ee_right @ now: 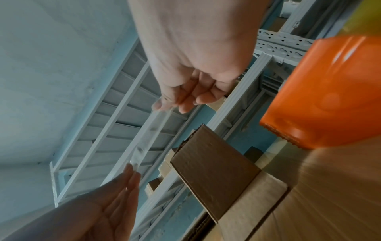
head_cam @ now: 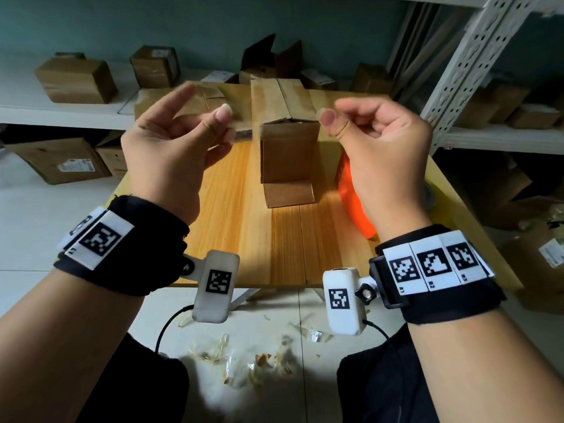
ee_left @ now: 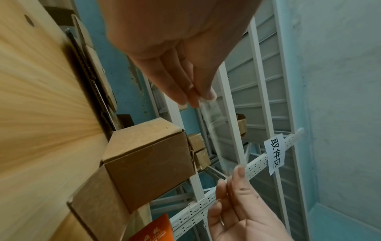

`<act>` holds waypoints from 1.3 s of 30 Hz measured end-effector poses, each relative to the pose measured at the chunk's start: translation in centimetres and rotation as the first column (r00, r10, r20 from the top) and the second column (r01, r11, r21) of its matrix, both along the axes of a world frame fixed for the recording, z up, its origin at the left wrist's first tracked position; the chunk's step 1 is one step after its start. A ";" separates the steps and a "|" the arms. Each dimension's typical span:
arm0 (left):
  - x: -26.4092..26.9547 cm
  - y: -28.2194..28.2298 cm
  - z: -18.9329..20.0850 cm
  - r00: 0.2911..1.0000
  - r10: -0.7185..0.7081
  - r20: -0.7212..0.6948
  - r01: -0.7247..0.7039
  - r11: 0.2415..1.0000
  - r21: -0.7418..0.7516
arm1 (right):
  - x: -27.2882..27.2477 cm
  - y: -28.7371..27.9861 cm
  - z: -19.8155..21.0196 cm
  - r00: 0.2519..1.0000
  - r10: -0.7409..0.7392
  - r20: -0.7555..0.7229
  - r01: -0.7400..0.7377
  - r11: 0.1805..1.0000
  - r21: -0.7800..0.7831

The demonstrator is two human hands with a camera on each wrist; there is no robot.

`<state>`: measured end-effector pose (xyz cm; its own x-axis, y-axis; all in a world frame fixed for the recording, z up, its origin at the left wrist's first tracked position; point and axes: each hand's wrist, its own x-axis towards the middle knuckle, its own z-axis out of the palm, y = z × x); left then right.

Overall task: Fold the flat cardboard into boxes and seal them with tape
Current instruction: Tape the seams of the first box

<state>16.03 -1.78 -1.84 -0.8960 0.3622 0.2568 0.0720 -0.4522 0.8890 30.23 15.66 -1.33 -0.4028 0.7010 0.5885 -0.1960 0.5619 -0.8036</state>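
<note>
Both forearms reach forward from 6 o'clock, wrists wrapped in black bands. The left hand is raised at about 10 o'clock, back toward the head camera, thumb pressed against its fingertips in a pinch on one end of a clear tape strip. The right hand is raised at about 2 o'clock, level with the left and well apart from it, fingers curled, thumb and forefinger pinching the strip's other end. The strip runs taut between the two pinches.
</note>
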 end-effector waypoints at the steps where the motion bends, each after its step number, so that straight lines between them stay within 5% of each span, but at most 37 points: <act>1: 0.0 0.0 0.0 1.000 -0.011 -0.021 0.010 0.998 -0.054 | 0.1 0.0 -0.1 1.000 -0.009 0.015 0.009 1.000 0.018; 5: -0.1 0.0 0.1 0.994 0.001 -0.113 -0.021 0.984 -0.176 | -0.3 0.3 -0.3 0.999 -0.030 0.035 0.028 0.998 0.053; 14: -1.5 0.4 -0.2 0.955 0.027 -0.297 -0.060 0.993 -0.103 | -0.1 1.5 0.8 0.986 0.160 0.045 -0.158 0.986 -0.047; 19: -1.8 0.7 0.1 0.978 -0.075 -0.197 0.058 0.994 -0.091 | -0.5 1.7 1.0 0.976 0.214 0.024 -0.203 0.951 -0.234; 25: -2.7 1.0 0.2 0.982 -0.147 0.119 0.157 0.984 -0.081 | -1.1 2.0 1.1 0.976 0.216 0.032 -0.188 0.905 -0.382; 33: -3.3 1.2 0.1 0.974 -0.133 0.185 0.180 0.946 -0.271 | -2.1 1.9 0.5 0.972 0.237 0.004 -0.207 0.857 -0.473; 39: -2.9 1.5 0.1 0.992 -0.079 0.098 0.101 0.966 -0.236 | -2.0 2.1 0.7 0.975 0.213 0.054 -0.168 0.882 -0.441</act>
